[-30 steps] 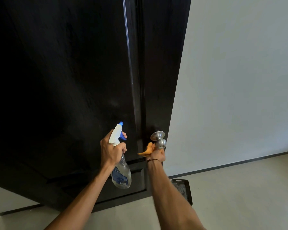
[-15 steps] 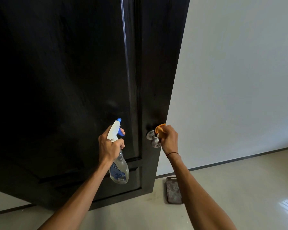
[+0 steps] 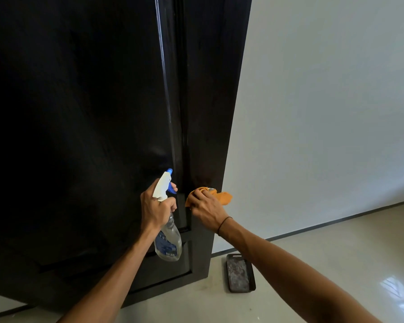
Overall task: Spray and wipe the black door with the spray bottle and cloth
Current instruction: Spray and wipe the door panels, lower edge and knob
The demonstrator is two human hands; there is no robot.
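Black door: I see a glossy dark panelled leaf, standing ajar, with a raised vertical moulding catching light. Spray bottle: clear body with blue label, white head and blue trigger and nozzle, held roughly upright with the nozzle aimed at the door. Cloth: orange, bunched against the door's right stile at handle height.

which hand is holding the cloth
The right hand, pressing the orange cloth against the door edge. The left hand grips the spray bottle instead.
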